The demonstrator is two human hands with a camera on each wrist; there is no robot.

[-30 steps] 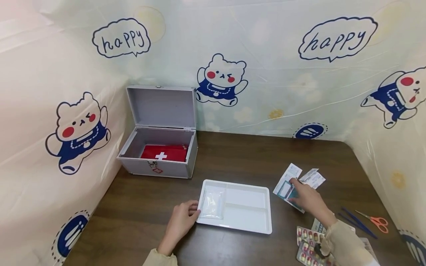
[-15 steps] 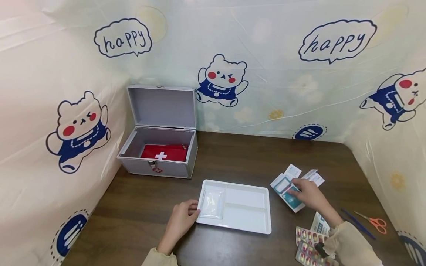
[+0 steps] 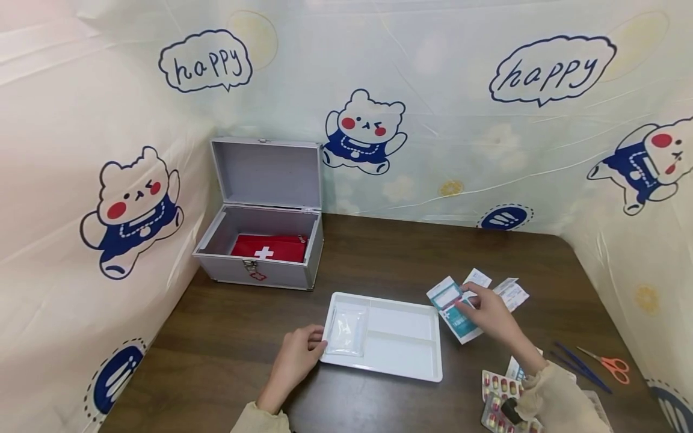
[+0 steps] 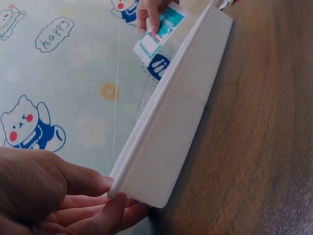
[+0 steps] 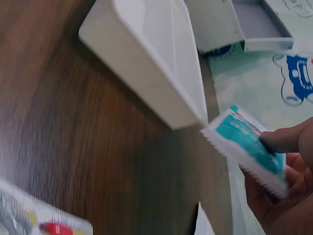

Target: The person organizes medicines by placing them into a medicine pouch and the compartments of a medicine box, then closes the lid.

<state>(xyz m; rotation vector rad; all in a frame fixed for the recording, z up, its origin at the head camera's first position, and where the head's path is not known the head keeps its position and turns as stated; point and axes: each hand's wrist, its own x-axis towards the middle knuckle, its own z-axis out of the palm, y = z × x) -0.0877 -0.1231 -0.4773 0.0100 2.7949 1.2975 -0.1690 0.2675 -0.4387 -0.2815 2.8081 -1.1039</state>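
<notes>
In the head view, my right hand [image 3: 495, 316] pinches a teal and white sachet [image 3: 459, 322] just off the right end of a white divided tray [image 3: 403, 352]. The right wrist view shows my thumb on the flat face of the sachet, its crimped edge pointing towards the tray. At the tray's left side, my left hand [image 3: 295, 358] grips the rim; in the left wrist view the thumb [image 4: 88, 182] lies at the rim and the other fingers curl beneath. A clear plastic packet [image 3: 346, 331] lies in the tray's left compartment.
An open silver case [image 3: 260, 270] holding a red pouch [image 3: 284, 248] with a white cross stands at back left. White packets [image 3: 511, 294] lie behind my right hand. Capsule blister packs [image 3: 500, 385], blue tweezers [image 3: 585, 368] and orange scissors [image 3: 614, 368] lie at front right.
My right hand has drawn the sachet left from beside the white packets to the tray's right edge. My left hand stays at the tray's left rim.
</notes>
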